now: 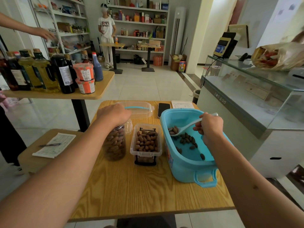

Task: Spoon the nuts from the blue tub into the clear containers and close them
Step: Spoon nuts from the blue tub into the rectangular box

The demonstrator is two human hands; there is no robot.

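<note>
1. Fingers of the right hand [210, 127] curl round the handle of a pale grey plastic spoon [185, 127], whose bowl carries a few dark nuts inside the far left part of the blue oval plastic tub [189, 171].
2. Loose nuts [189, 139] lie scattered on the tub floor, most of it bare; the tub sits at the right of the light wooden table [139, 191], its near handle well back from the near edge.
3. Left hand [113, 115] clamps down over the top of a tall round clear jar [116, 143] full of brown nuts, near the table's left edge.
4. Between jar and tub stands a clear rectangular clip-lock container [145, 142], open and mostly filled, just beside both.
5. Farther off lie a clear lid with blue handle [139, 109], a black phone [163, 108] and a paper sheet [182, 104] at the far edge.
6. Near half of the tabletop is bare wood.
</note>
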